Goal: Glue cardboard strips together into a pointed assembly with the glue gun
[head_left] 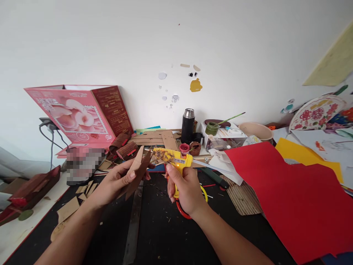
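Observation:
My right hand (183, 187) is wrapped around the handle of a yellow hot glue gun (168, 156), its body stained brown and a small orange light lit. A clear glue stick (212, 166) sticks out of the gun's back end. The nozzle points left, close to the upper edge of a folded piece of cardboard (140, 171); whether they touch I cannot tell. My left hand (118, 180) grips that cardboard between thumb and fingers, holding it tilted above the black work surface.
A metal ruler (134, 224) lies below my left hand. Scissors with red and yellow handles (183, 210) lie under the glue gun. Red paper (292, 195) covers the right side. Behind stand a black thermos (188, 127) and paint jars (195, 148); cardboard scraps (68, 209) lie left.

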Demonstrator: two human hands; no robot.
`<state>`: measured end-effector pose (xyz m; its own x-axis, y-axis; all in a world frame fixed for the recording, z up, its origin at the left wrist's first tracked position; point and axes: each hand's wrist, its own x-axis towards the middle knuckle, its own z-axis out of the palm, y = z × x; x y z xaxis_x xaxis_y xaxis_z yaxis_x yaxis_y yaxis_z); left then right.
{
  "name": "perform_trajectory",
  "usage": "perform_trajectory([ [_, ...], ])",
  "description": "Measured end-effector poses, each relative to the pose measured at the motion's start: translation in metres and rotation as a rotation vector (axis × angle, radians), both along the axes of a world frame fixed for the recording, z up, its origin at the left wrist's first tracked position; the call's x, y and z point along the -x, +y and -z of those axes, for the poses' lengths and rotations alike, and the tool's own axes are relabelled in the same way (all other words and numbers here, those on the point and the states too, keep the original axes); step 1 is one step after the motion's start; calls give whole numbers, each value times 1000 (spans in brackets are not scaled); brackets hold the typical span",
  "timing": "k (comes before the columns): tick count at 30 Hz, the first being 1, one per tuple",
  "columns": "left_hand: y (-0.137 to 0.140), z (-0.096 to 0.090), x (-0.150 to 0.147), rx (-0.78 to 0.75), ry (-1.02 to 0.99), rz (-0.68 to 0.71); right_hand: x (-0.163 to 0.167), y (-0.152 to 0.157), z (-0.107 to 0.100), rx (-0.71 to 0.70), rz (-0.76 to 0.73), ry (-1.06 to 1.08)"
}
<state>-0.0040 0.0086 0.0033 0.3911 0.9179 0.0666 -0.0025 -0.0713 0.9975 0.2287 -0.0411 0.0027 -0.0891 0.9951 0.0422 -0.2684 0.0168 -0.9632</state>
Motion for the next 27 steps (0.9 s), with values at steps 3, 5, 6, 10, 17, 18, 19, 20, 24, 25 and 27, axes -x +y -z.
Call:
perform_trajectory([
  [3,0,1,0,18,-10,32,1,0,1,6,-2,11],
  [5,-1,0,1,36,-13,50,1,0,1,11,-4,20],
  [6,-1,0,1,44,-14,59,1,0,1,11,-4,23],
  [10,-1,2,4,64,-28,91,1,-1,0,5,-7,21],
  [17,2,5,5,55,-22,127,2,-2,-1,20,-2,47],
  [18,2,5,5,52,-18,135,2,-2,-1,22,-3,45],
  [19,2,4,5,51,-14,143,2,-2,-1,23,-2,42],
  [20,2,4,5,52,-11,150,2,-1,-1,24,-2,39],
  [24,1,5,7,56,-2,151,1,-1,-1,26,3,35],
  [25,1,5,7,56,-4,149,1,-1,0,24,3,37],
  [27,0,6,7,53,-16,147,1,0,0,21,2,39],
])
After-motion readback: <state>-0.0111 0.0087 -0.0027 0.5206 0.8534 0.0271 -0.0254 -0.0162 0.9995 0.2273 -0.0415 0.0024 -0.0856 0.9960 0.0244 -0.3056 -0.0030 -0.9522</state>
